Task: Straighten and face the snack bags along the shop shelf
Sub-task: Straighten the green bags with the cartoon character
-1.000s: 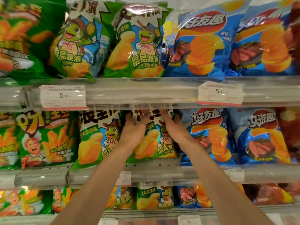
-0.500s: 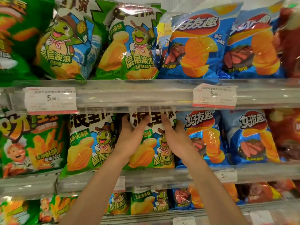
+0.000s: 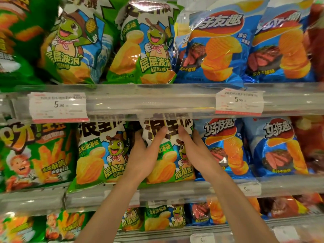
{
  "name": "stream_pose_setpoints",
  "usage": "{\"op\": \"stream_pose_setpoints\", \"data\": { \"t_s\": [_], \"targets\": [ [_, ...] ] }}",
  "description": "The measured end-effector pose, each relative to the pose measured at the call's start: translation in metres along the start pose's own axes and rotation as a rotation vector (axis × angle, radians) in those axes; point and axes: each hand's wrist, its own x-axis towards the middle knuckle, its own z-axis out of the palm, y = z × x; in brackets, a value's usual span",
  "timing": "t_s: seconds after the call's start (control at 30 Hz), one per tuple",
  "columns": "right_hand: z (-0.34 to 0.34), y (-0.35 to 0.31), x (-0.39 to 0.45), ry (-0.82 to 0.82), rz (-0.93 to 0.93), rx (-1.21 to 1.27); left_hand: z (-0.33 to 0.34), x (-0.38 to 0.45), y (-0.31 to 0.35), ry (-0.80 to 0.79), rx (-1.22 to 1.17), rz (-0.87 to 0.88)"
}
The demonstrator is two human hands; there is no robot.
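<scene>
left hand (image 3: 143,155) and right hand (image 3: 196,151) clamp green snack bag (image 3: 168,165) edges; neighbours touching both sides.

the green turtle bag (image 3: 168,155) under my left grip (image 3: 145,155) and right grip (image 3: 196,151) reads 层层波浪 low on its front, as do its neighbour bag (image 3: 98,155) and the two green bags on the upper shelf (image 3: 145,50), where 超酥脆 stands beneath it. the blue chip bags (image 3: 226,146) carry 好友趣 in white. two price tags (image 3: 57,106) on the upper shelf rail show 5.90; their smaller print is too blurred to read.
</scene>
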Motion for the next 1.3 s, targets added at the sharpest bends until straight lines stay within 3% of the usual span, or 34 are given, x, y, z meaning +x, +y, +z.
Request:
{"op": "stream_pose_setpoints", "data": {
  "t_s": [0.1,0.3,0.6,0.73,0.83,0.9,0.97,1.03,1.17,1.3],
  "targets": [
    [-0.001,0.005,0.003,0.023,0.035,0.028,-0.003,0.009,0.004,-0.059,-0.087,-0.109],
    [0.007,0.0,0.004,0.044,-0.014,0.065,-0.002,0.018,0.009,-0.111,-0.133,-0.064],
    [0.015,0.006,0.005,0.125,-0.114,0.088,0.007,0.014,-0.001,0.116,-0.101,0.058],
    [0.013,0.002,0.004,0.14,-0.124,0.003,0.002,0.013,0.0,0.068,0.012,0.08],
    [0.0,0.004,-0.013,0.089,-0.239,-0.102,-0.005,-0.003,-0.008,0.077,0.092,0.264],
    [-0.014,0.009,-0.026,0.116,-0.364,-0.178,-0.008,-0.015,-0.015,0.135,0.277,0.477],
    [-0.031,0.014,-0.03,0.287,-0.539,-0.395,-0.007,-0.021,-0.021,0.178,0.497,0.692],
    [-0.047,0.022,-0.026,0.462,-0.675,-0.728,0.0,-0.024,-0.02,0.166,0.61,0.798],
    [-0.055,0.045,-0.022,0.463,-0.476,-1.124,0.012,-0.021,-0.019,0.126,0.82,0.81],
    [-0.062,0.055,-0.01,0.476,-0.458,-1.18,0.012,-0.013,-0.024,0.123,0.905,0.788]
  ]
}}
